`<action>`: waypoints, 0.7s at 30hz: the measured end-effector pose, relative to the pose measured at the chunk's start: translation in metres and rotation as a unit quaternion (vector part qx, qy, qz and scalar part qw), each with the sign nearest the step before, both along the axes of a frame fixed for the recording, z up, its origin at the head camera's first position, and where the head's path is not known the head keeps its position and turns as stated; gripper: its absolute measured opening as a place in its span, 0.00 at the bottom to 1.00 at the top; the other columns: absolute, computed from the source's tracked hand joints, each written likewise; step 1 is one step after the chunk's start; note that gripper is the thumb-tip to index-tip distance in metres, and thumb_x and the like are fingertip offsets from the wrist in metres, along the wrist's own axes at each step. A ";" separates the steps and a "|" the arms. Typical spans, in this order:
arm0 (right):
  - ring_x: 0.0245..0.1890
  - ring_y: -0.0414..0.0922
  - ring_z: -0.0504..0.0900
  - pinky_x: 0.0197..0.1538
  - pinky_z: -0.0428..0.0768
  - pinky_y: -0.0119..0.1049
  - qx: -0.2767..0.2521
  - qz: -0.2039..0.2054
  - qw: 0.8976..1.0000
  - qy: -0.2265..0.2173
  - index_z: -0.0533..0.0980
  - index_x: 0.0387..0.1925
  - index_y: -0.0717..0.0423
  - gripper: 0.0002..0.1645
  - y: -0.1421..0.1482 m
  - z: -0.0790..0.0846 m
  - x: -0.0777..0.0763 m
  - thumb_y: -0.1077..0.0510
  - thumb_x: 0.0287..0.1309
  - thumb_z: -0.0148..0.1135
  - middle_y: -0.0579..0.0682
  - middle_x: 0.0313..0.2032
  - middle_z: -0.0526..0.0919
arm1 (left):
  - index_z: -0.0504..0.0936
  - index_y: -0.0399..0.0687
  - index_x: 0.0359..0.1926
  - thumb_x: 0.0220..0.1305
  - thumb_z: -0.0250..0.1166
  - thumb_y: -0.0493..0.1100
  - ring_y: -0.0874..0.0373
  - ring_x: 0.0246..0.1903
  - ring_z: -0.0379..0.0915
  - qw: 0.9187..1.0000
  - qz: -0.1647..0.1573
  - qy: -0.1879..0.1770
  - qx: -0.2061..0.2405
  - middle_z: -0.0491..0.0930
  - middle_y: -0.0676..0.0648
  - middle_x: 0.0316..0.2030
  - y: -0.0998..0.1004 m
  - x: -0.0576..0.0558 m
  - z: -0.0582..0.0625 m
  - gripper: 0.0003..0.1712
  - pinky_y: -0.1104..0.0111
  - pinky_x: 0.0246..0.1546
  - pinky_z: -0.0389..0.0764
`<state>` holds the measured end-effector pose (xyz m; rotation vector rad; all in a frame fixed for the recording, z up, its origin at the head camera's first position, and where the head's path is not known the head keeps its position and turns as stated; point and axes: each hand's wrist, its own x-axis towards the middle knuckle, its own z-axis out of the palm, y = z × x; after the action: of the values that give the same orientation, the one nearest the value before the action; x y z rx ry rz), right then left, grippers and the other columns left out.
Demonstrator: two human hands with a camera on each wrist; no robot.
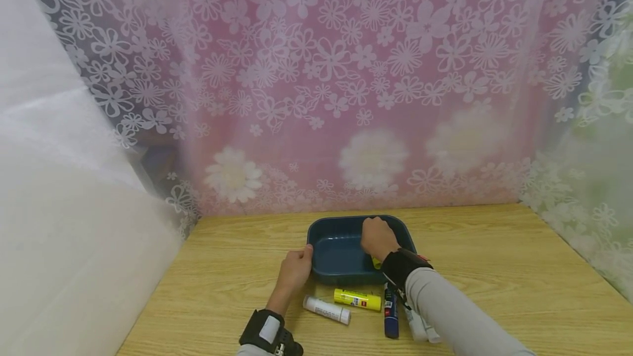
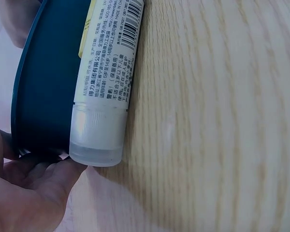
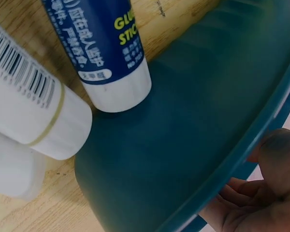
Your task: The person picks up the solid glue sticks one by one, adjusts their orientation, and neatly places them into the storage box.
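A dark teal plastic tray [image 1: 341, 278] sits on the wooden table. My left hand [image 1: 295, 269] grips its left wall, thumb at the rim. Over the tray's right part, my right hand [image 1: 378, 238] has its fingers curled down, and a bit of a yellow glue stick [image 1: 377, 262] shows beneath it; the rest is hidden by the hand and wrist. In front of the tray lie a white glue stick [image 1: 326, 310], a second yellow glue stick [image 1: 357, 299] and a navy glue stick [image 1: 390, 312] with a white end.
More white tubes [image 1: 417, 326] lie right of the navy stick, partly under my right forearm. Wooden table [image 1: 475, 246] extends to both sides of the tray. Behind it hangs a pink flowered curtain [image 1: 306, 125], with pale sheeting [image 1: 74, 191] at the left.
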<state>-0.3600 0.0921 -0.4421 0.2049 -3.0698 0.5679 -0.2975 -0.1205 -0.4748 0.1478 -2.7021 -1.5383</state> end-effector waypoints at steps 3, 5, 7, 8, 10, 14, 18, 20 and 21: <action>0.17 0.45 0.70 0.24 0.66 0.37 -0.005 0.002 1.000 0.004 0.73 0.22 0.60 0.13 0.001 0.001 0.000 0.72 0.61 0.59 0.48 0.16 0.63 | 0.86 0.38 0.37 0.80 0.49 0.54 0.56 0.23 0.62 1.000 0.000 -0.001 -0.002 0.61 0.51 0.20 0.000 0.000 0.000 0.28 0.66 0.25 0.63; 0.17 0.44 0.69 0.24 0.66 0.37 -0.008 0.001 1.000 0.001 0.73 0.22 0.60 0.13 0.001 0.002 0.001 0.72 0.60 0.60 0.48 0.16 0.63 | 0.86 0.38 0.38 0.80 0.49 0.54 0.56 0.24 0.62 1.000 0.001 0.000 -0.002 0.61 0.51 0.20 0.000 0.000 0.000 0.28 0.66 0.25 0.63; 0.16 0.44 0.68 0.24 0.65 0.37 -0.010 0.001 1.000 0.000 0.73 0.22 0.60 0.13 0.001 0.003 0.002 0.73 0.60 0.60 0.47 0.16 0.62 | 0.87 0.37 0.40 0.79 0.49 0.54 0.56 0.24 0.63 1.000 0.001 0.001 -0.003 0.61 0.51 0.20 0.000 0.001 0.000 0.28 0.66 0.26 0.63; 0.16 0.44 0.67 0.24 0.65 0.37 -0.011 0.001 1.000 -0.001 0.73 0.21 0.59 0.13 0.001 0.003 0.002 0.73 0.60 0.60 0.47 0.16 0.61 | 0.87 0.37 0.41 0.80 0.49 0.54 0.56 0.25 0.63 1.000 0.002 0.001 -0.004 0.61 0.51 0.20 0.000 0.001 0.000 0.28 0.66 0.26 0.63; 0.16 0.43 0.65 0.24 0.64 0.36 -0.013 0.001 1.000 -0.002 0.72 0.20 0.59 0.14 0.002 0.004 0.003 0.73 0.60 0.60 0.47 0.15 0.60 | 0.87 0.37 0.42 0.79 0.49 0.54 0.56 0.25 0.65 1.000 0.003 0.001 -0.005 0.62 0.51 0.21 0.000 0.001 0.000 0.28 0.66 0.26 0.64; 0.15 0.42 0.61 0.24 0.62 0.36 -0.021 0.007 1.000 0.007 0.68 0.17 0.56 0.19 0.003 0.006 0.006 0.73 0.61 0.58 0.45 0.15 0.55 | 0.87 0.37 0.47 0.79 0.49 0.54 0.55 0.28 0.67 1.000 0.003 -0.002 -0.007 0.63 0.50 0.22 0.000 0.001 0.001 0.28 0.66 0.28 0.65; 0.15 0.41 0.57 0.23 0.61 0.36 -0.028 0.011 0.999 0.016 0.64 0.16 0.54 0.23 0.004 0.007 0.008 0.74 0.61 0.56 0.45 0.15 0.53 | 0.87 0.37 0.47 0.79 0.49 0.54 0.55 0.28 0.67 1.000 0.000 -0.001 -0.005 0.64 0.50 0.22 0.000 0.000 0.000 0.28 0.66 0.28 0.65; 0.15 0.41 0.58 0.23 0.61 0.36 -0.026 0.010 0.999 0.015 0.64 0.16 0.54 0.22 0.004 0.006 0.007 0.74 0.60 0.56 0.45 0.15 0.53 | 0.87 0.37 0.45 0.79 0.49 0.54 0.55 0.27 0.66 1.000 -0.002 -0.002 -0.003 0.62 0.51 0.22 0.000 0.000 0.000 0.28 0.66 0.28 0.64; 0.15 0.41 0.58 0.23 0.61 0.36 -0.025 0.009 1.000 0.014 0.64 0.16 0.54 0.22 0.004 0.006 0.007 0.74 0.60 0.56 0.45 0.15 0.53 | 0.87 0.37 0.44 0.79 0.49 0.54 0.56 0.27 0.65 1.000 -0.002 -0.004 -0.002 0.62 0.51 0.21 0.000 0.000 0.000 0.28 0.66 0.27 0.64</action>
<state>-0.3531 0.0965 -0.4360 0.2385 -3.0266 0.6350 -0.2977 -0.1204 -0.4749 0.1499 -2.7122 -1.5373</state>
